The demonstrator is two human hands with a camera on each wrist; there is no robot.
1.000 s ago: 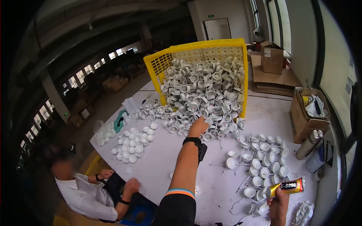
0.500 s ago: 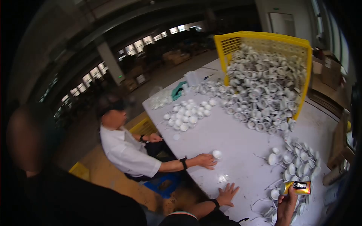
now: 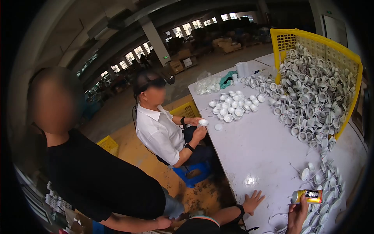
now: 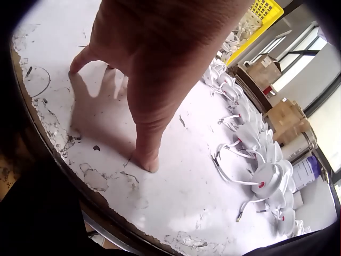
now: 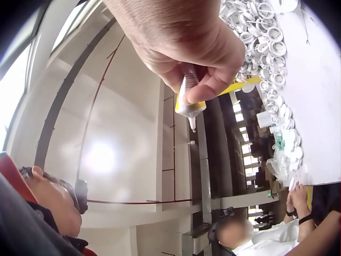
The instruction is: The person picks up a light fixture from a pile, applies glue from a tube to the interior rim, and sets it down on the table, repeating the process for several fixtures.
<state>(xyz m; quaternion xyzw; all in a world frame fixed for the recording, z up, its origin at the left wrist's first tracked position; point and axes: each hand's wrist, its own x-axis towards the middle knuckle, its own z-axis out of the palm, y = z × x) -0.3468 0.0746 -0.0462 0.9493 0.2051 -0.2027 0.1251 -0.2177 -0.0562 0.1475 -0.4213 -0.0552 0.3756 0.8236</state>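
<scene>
My left hand rests on the white table near its front edge, fingers spread. In the left wrist view its fingertips press on the tabletop and nothing is in its grasp. My right hand grips a yellow and black glue tube marked E-8000, its label facing up. The right wrist view shows the tube's pointed white nozzle sticking out past the thumb and fingers. Beneath and beside the tube lie rows of white round lamp housings with short wires.
A yellow crate on its side spills white rings across the far table. Small white cups are grouped at the far left. A seated person in a white shirt holds one cup. Another person in black stands nearby.
My head has turned left. My left hand came back from the heap of rings to the table's front edge. The seated person picked up a white cup. The right hand keeps the tube.
</scene>
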